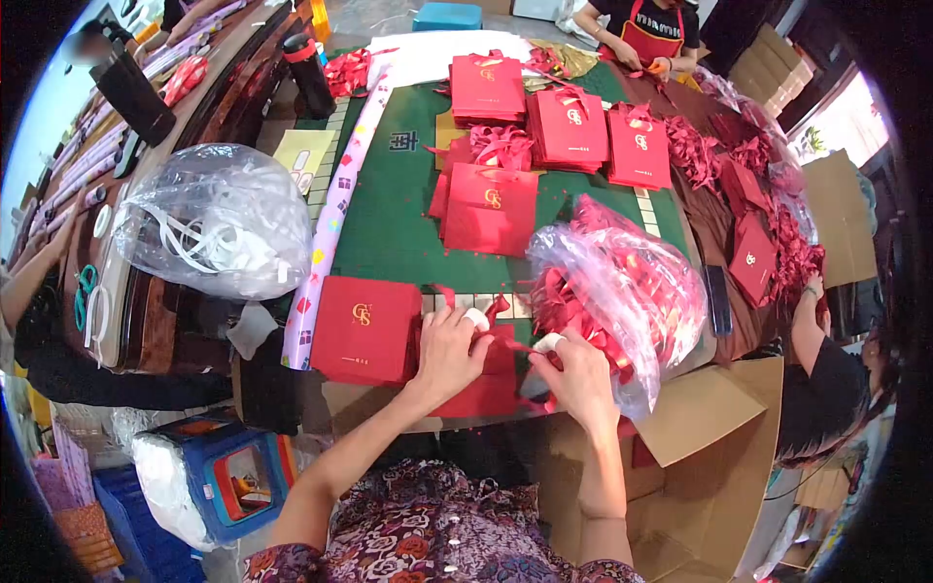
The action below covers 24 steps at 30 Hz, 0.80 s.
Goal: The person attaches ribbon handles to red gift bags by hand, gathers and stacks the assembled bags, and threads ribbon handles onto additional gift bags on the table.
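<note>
At the table's near edge, my left hand (447, 348) is closed on a red ribbon (508, 340), over a red gift bag (486, 374) that lies flat. My right hand (575, 377) pinches the ribbon's other end, so it runs between both hands. White wraps cover a finger on each hand. Left of my left hand is a stack of red gift bags (364, 325) with gold lettering. Beyond my right hand sits a clear plastic bag (622, 301) full of red ribbons. My fingers partly hide the flat bag.
More stacks of red bags (491, 209) stand on the green table mat (389, 219). A plastic bag of white ribbons (219, 228) lies at left, by a patterned roll (335, 209). An open carton (700, 418) is at lower right. Other people (646, 34) work around the table.
</note>
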Motion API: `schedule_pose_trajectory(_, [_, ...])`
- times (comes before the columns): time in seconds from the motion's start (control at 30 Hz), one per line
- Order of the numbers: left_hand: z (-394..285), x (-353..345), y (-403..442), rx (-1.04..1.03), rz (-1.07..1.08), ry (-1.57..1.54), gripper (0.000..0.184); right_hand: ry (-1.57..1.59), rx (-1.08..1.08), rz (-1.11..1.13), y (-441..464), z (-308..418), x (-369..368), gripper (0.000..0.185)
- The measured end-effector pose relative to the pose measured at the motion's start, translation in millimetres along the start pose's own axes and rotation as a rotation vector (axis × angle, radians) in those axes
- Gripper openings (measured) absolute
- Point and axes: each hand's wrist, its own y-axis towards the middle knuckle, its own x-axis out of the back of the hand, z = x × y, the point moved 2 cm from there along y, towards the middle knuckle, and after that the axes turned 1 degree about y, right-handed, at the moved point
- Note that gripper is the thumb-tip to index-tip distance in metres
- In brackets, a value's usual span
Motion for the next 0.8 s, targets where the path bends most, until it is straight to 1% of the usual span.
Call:
schedule_pose_trajectory(0.03, [2, -5, 0, -0.037, -0.044, 0.043, 0.018, 0.0, 0.002, -0.001, 2, 4, -3, 0.02])
schedule_pose_trajectory(0.07, [5, -10, -2, -0.023, -0.051, 0.04, 0.023, 0.21, -0.058, 0.006, 6, 6, -6, 0.019])
schedule_pose_trajectory(0.1, [2, -9, -4, -0.026, -0.052, 0.04, 0.023, 0.419, -0.12, 0.011, 11, 7, -10, 0.018])
schedule_pose_trajectory(0.17, [-4, -5, -12, 0.014, -0.154, -0.138, 0.027, 0.419, -0.155, 0.013, 19, 7, -21, 0.017])
schedule_pose_trajectory(0.2, [-9, -3, -20, 0.075, -0.129, -0.264, 0.024, 0.617, -0.223, 0.03, 23, 10, -26, 0.016])
schedule_pose_trajectory(0.23, [-13, -5, -32, 0.348, 0.022, -0.598, 0.024, 0.814, -0.292, 0.05, 27, 10, -31, 0.016])
schedule_pose_trajectory(0.27, [-16, -11, -41, 0.426, 0.065, -0.834, 0.027, 0.893, -0.308, 0.109, 31, 8, -38, 0.015])
schedule_pose_trajectory(0.3, [-18, -17, -48, 0.503, 0.11, -1.072, 0.031, 0.895, -0.311, 0.112, 36, 4, -47, 0.015])
schedule_pose_trajectory(0.33, [-21, -19, -48, 0.454, 0.163, -1.179, 0.039, 0.937, -0.205, 0.079, 42, 4, -56, 0.015])
schedule_pose_trajectory(0.37, [-24, -21, -48, 0.46, 0.167, -1.18, 0.039, 0.976, -0.102, 0.043, 46, 4, -63, 0.016])
schedule_pose_trajectory(0.4, [-30, -22, -44, 0.463, 0.161, -1.255, 0.041, 1.082, -0.164, 0.098, 47, 12, -63, 0.013])
schedule_pose_trajectory(0.43, [-33, -24, -39, 0.462, 0.153, -1.331, 0.043, 1.081, -0.169, 0.095, 49, 14, -63, 0.013])
schedule_pose_trajectory(0.47, [-29, -31, -37, 0.436, 0.068, -1.214, 0.036, 1.096, -0.163, 0.114, 51, 16, -63, 0.012])
schedule_pose_trajectory(0.5, [-22, -32, -36, 0.439, 0.073, -1.217, 0.036, 1.113, -0.16, 0.133, 51, 16, -63, 0.011])
schedule_pose_trajectory(0.53, [-12, -32, -36, 0.553, 0.161, -1.193, 0.035, 1.13, -0.118, 0.122, 51, 14, -65, 0.009])
schedule_pose_trajectory(0.57, [-6, -32, -38, 0.663, 0.249, -1.164, 0.035, 1.129, -0.124, 0.12, 49, 12, -64, 0.009])
schedule_pose_trajectory(0.6, [-7, -29, -38, 0.64, 0.244, -1.173, 0.028, 1.122, -0.137, 0.103, 48, 13, -61, 0.01])
schedule_pose_trajectory(0.63, [-10, -25, -39, 0.641, 0.248, -1.173, 0.028, 1.117, -0.151, 0.086, 46, 12, -59, 0.01])
schedule_pose_trajectory(0.7, [-12, -22, -42, 0.752, 0.273, -1.252, 0.023, 1.108, -0.149, 0.078, 45, 8, -60, 0.011])
schedule_pose_trajectory(0.73, [-9, -18, -42, 0.75, 0.272, -1.251, 0.023, 0.967, -0.158, 0.005, 44, 10, -54, 0.013])
schedule_pose_trajectory(0.77, [-6, -15, -44, 0.848, 0.318, -1.455, 0.021, 0.825, -0.164, -0.066, 43, 11, -50, 0.016])
schedule_pose_trajectory(0.8, [-3, -12, -45, 0.945, 0.363, -1.658, 0.019, 0.724, -0.117, -0.079, 41, 5, -46, 0.021])
